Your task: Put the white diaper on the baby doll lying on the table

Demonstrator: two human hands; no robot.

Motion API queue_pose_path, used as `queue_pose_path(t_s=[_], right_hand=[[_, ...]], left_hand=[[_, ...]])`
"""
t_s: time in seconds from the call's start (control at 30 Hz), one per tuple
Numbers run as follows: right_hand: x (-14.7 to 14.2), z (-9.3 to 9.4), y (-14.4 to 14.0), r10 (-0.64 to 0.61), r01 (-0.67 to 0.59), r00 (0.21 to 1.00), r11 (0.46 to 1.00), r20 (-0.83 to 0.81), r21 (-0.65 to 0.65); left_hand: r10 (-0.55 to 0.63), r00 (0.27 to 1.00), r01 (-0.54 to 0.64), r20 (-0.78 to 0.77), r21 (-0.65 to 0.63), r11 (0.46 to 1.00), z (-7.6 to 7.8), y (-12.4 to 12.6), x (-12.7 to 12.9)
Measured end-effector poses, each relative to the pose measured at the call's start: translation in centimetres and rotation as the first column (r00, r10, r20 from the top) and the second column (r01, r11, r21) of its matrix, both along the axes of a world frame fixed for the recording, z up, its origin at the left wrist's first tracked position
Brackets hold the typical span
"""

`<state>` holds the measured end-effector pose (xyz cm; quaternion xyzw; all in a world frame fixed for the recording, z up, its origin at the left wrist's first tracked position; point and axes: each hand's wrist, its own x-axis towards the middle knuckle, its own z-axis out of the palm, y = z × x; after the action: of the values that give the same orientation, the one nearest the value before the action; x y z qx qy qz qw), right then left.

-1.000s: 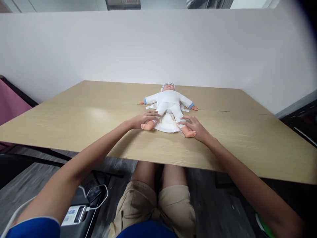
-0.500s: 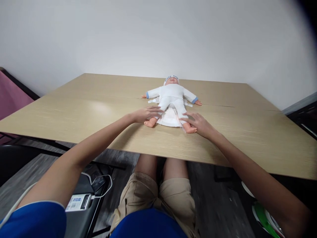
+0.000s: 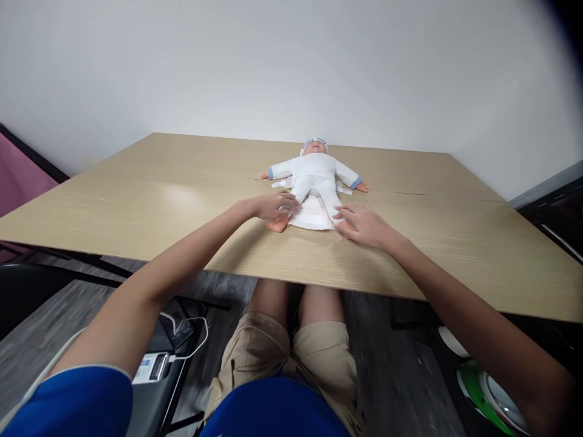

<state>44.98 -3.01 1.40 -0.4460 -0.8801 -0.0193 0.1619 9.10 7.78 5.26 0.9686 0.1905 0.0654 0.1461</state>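
Note:
A baby doll (image 3: 314, 167) in a white suit with blue cuffs and a white lettered cap lies on its back, arms spread, head toward the wall. Under its hips and between its parted legs is an unfolded white diaper (image 3: 312, 217), its side tabs showing at both sides of the waist. My left hand (image 3: 273, 205) curls over the doll's lower leg on the left, with the bare foot below it. Around the other lower leg bend the fingers of my right hand (image 3: 363, 224), which hides most of that foot. Some fingertips are hard to make out.
The doll lies on a wide wooden table (image 3: 159, 182) with a white wall behind. A dark chair seat (image 3: 148, 406) at lower left bears a white box-like device with a cable (image 3: 203, 340). Green and white round items (image 3: 478, 388) sit at lower right.
My right hand has moved in over the doll's foot, now mostly covered. My left fingers are more bent on the other leg. The doll's body stays in place.

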Motion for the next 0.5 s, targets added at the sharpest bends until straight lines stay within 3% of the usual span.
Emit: queue_pose_path(t_s=[0.2,0.4,0.5], right_hand=[[-4.3,-1.1,-2.6,-0.204,0.186,0.972,0.972,0.118,0.146],[-5.7,-2.5,-2.6,-0.316,0.29,0.941,0.938,0.12,0.189],[-6.0,-2.7,-2.1,-0.34,0.317,0.936,0.928,0.095,0.194]], left_hand=[[0.132,0.991,-0.13,-0.013,0.106,0.986,-0.5,-2.3,1.4],[0.163,0.987,-0.162,0.007,0.134,0.978,-1.4,-2.9,1.7],[0.238,0.971,-0.235,0.002,0.166,0.958,-1.8,-3.3,2.2]])
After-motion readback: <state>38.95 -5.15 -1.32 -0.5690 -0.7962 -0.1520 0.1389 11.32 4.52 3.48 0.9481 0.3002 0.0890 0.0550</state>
